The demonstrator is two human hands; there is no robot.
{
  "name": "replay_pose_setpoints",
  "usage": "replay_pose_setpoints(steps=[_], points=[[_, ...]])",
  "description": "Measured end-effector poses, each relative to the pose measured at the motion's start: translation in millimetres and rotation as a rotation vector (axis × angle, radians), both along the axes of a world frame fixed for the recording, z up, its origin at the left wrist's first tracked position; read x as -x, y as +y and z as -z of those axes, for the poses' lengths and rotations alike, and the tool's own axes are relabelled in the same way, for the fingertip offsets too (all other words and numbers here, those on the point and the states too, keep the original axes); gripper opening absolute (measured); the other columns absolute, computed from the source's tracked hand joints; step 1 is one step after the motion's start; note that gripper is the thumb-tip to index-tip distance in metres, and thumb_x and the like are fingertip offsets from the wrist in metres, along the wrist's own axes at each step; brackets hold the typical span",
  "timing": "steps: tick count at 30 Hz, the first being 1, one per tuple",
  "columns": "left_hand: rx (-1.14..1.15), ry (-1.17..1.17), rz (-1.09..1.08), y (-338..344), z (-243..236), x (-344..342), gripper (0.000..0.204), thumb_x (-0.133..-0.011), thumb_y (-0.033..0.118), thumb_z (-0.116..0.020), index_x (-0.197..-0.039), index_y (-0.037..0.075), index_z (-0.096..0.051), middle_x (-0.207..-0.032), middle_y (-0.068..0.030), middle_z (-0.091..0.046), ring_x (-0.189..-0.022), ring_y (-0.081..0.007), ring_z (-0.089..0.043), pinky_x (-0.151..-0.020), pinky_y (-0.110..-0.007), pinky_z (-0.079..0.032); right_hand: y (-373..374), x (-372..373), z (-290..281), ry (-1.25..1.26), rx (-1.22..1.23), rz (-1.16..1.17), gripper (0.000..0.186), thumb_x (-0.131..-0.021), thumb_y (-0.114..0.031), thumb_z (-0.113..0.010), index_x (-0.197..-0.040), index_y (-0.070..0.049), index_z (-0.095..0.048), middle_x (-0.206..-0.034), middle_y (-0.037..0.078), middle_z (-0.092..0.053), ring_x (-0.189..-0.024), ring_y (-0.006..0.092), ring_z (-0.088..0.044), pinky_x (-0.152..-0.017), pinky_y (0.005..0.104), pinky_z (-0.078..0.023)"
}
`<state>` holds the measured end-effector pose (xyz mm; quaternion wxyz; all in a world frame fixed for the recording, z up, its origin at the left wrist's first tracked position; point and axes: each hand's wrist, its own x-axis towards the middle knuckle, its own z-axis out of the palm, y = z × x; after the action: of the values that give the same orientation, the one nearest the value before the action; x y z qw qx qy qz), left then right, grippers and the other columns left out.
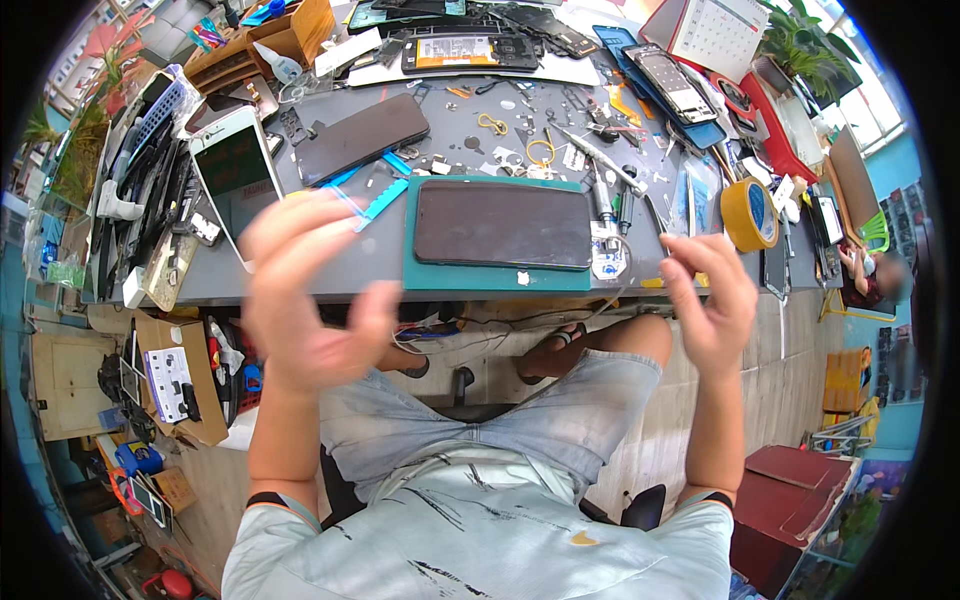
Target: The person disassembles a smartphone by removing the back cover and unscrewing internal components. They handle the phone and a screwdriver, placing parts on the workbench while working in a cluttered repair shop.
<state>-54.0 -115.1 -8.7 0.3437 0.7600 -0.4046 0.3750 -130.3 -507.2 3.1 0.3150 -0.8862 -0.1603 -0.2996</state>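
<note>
A dark-screened phone [503,224] lies face up on a green mat [497,281] at the desk's front edge. Left of the mat, my left hand [315,285] hovers, blurred, with fingers stretched and thumb apart; it seems to hold nothing. Just beyond its fingertips are blue strips [383,205]. My right hand [712,295] is raised right of the mat, its fingers bent in a pinch. A thin dark tool [655,213] meets the fingertips there and appears held. A white-framed phone [236,175] and another dark phone [362,138] lie beyond my left hand.
Yellow tape [749,214] stands at the right. Screwdrivers, small parts and a white pen-like tool [598,158] litter the desk behind the mat. An opened phone [470,52] lies at the back. A cardboard box [183,378] stands below left; a person [872,276] sits far right.
</note>
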Motion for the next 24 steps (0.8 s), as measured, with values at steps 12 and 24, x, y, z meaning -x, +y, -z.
replay_pose_setpoints(steps=[12, 24], points=[[-0.376, 0.458, 0.064, -55.3, -16.2, -32.1, 0.096, -0.080, 0.030, -0.097, -0.163, 0.009, -0.056, -0.141, -0.0186, -0.064, -0.130, -0.0383, -0.060, -0.116, -0.048, -0.049, 23.3, -23.0, 16.5, -0.080, 0.229, -0.088, 0.033, -0.086, -0.005, -0.087, -0.118, -0.004, -0.078, -0.111, 0.010, -0.071, -0.095, 0.0311, -0.066, -0.082, 0.0443, -0.053], [-0.276, 0.335, 0.051, -54.4, 5.6, -13.5, 0.095, -0.081, 0.048, -0.097, -0.159, 0.009, -0.060, -0.140, -0.0190, -0.063, -0.131, -0.0411, -0.059, -0.119, -0.053, -0.044, 29.9, -34.1, -9.4, -0.054, 0.535, -0.120, 0.031, -0.088, -0.002, -0.081, -0.118, -0.006, -0.076, -0.114, 0.007, -0.068, -0.102, 0.0300, -0.064, -0.088, 0.0450, -0.050]])
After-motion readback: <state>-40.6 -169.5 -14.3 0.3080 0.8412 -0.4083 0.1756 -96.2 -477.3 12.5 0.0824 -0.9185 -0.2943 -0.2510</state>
